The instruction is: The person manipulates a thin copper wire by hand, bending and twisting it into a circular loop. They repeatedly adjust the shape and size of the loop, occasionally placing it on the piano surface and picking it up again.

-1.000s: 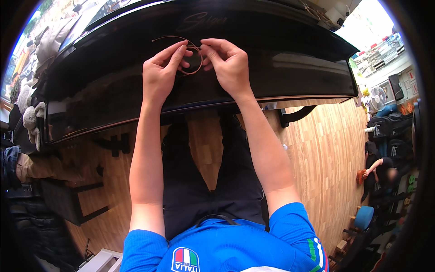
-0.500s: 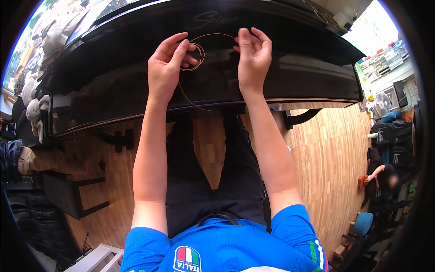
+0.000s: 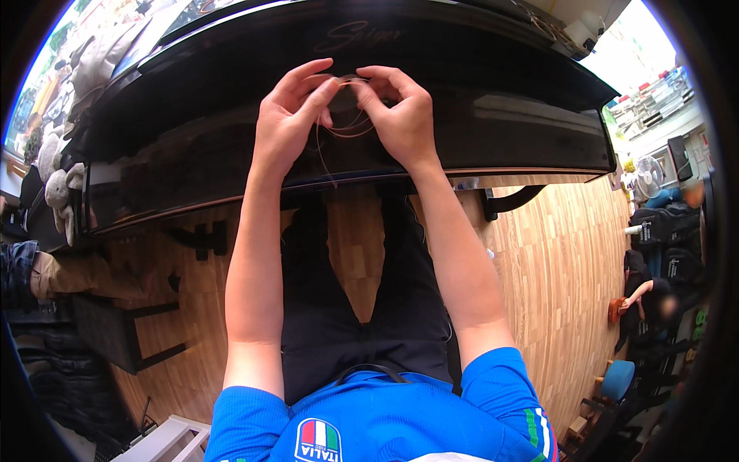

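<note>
Held up in loose loops at the fingertips: thin copper-coloured wire

Looks very light and fairly springy, likely to bow into curves rather than lie flat, and probably easy to kink if bent sharply. Likely smooth too, so prone to slide through a weak grip. Best taken hold of where the strands meet at the top of the loops, lightly, between thumb tip and fingertip, so as not to crush the curve.

Hangs in mid-air between left hand and right hand, with rounded loops dipping just below the fingertips and a loose tail dropping farther, toward the front edge of the glossy black panel. Seems pinched by the left thumb tip against a finger, with the left forefinger raised apart. Runs across to the right thumb and forefinger, close beside the left tips; too blurred there to say whether gripped on that side as well.

Shows thinly against the dark panel; hard to judge whether touching it anywhere. Farther out, nearer the body, black trousers, then blue shirt, with wooden floor alongside
</note>
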### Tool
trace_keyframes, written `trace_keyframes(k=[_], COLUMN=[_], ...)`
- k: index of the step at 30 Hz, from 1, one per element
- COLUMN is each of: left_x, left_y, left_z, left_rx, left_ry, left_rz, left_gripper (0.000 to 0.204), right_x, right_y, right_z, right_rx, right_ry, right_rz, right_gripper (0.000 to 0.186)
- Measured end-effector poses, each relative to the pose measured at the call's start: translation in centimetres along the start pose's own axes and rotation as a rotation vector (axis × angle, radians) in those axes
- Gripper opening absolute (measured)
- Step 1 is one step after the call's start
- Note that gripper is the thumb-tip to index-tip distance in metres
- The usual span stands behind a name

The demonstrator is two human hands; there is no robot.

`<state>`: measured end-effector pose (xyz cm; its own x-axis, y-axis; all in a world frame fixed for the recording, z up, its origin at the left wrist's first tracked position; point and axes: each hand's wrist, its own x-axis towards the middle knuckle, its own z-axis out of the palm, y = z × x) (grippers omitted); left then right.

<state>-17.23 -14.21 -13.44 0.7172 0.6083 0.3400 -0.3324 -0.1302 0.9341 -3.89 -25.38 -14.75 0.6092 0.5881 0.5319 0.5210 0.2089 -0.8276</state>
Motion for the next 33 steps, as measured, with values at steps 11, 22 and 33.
trace_keyframes(k=[11,22,33], left_x=[0.0,-0.2,0.0], left_y=[-0.2,0.1,0.0], left_z=[-0.7,0.3,-1.3], left_rx=[0.202,0.164,-0.107], left_ry=[-0.133,-0.116,-0.112], left_rz=[-0.049,-0.04,-0.038], left_gripper=[0.03,0.026,0.028], right_x=[0.5,0.4,0.6], right_y=[0.8,-0.6,0.4], right_z=[0.4,-0.2,-0.9], right_rx=[0.176,0.393,0.477], right_ry=[0.171,0.09,0.228], right_rz=[-0.017,0.135,0.159], right_gripper=[0.016,0.029,0.028])
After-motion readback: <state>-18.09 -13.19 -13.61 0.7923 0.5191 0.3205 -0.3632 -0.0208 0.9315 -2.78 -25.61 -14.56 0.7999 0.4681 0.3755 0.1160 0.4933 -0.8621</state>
